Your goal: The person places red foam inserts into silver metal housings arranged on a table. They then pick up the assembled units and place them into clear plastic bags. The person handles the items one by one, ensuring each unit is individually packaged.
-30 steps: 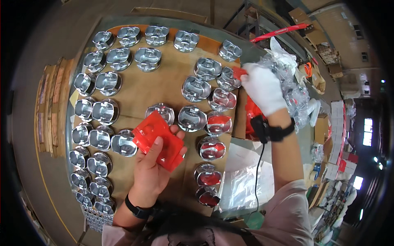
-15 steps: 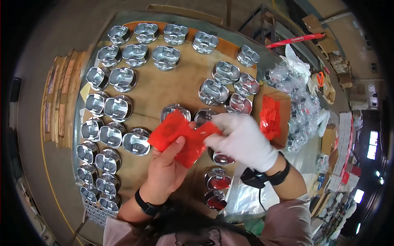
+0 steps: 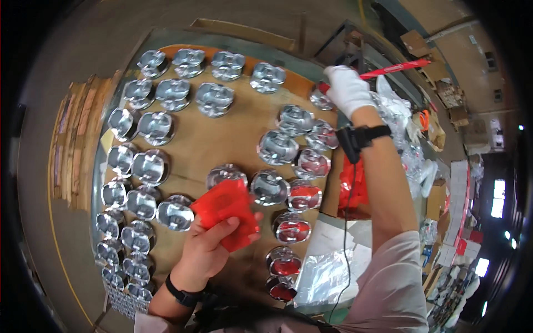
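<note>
My bare left hand (image 3: 214,238) is closed round folded red plastic film or bags (image 3: 225,211), above the near middle of the table. Behind the film stands a shiny metal piston (image 3: 226,173), partly covered by it. At the table's far right, my white-gloved right hand (image 3: 348,91) has its fingers bent against another piston (image 3: 320,99). The glove hides part of that piston, and its fingertips are partly out of sight. A little red shows by them; whether it is film or a reflection I cannot tell.
Several pistons (image 3: 149,166) stand in rows on the brown-covered table (image 3: 191,133). Those in the right column (image 3: 291,227) show red patches. A cardboard box of red plastic (image 3: 355,186) and clear plastic wrapping (image 3: 408,161) lie at the right. Wooden pallets (image 3: 78,141) stand left of the table.
My right hand has left the red film and reached away to the far-right piston. My left hand keeps the film, now slightly lower. The whole view has shifted a little.
</note>
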Demonstrator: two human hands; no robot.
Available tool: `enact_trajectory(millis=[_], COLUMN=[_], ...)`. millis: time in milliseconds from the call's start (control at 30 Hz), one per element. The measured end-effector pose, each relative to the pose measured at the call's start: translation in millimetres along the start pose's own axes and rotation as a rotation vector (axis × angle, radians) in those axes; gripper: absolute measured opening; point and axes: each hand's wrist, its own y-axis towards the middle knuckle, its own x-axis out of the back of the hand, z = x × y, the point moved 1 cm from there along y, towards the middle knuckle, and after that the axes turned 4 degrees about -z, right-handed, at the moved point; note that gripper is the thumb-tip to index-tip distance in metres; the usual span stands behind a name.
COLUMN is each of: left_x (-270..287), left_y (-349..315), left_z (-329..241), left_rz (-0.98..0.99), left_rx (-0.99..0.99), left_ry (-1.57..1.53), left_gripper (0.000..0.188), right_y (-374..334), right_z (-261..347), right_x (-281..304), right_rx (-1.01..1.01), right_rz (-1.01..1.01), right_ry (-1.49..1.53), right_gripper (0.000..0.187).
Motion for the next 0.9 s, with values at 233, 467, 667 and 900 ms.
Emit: enact_trajectory(millis=[233, 467, 667, 900], left_x=[14, -1, 7, 44], left_y=[4, -11, -18, -61], left_z=[11, 16, 25, -36], left_rz=[0.149, 0.109, 0.063, -0.122], left_rx=[0.11, 0.216, 0.13, -0.186], left_ry=[0.025, -0.016, -0.057, -0.018], left_gripper=[0.044, 0.045, 0.039, 0.041], right_y=[-101, -146, -171, -252], right_z=[139, 140, 151, 187], right_x=[112, 110, 117, 113], right_rx=[0.45, 0.287, 0.241, 0.812], right_rz=[0.277, 0.297, 0.175, 0.35], right_ry=[0.95, 1.005, 0.969, 0.657], right_gripper=[0.028, 0.013, 0.028, 0.006])
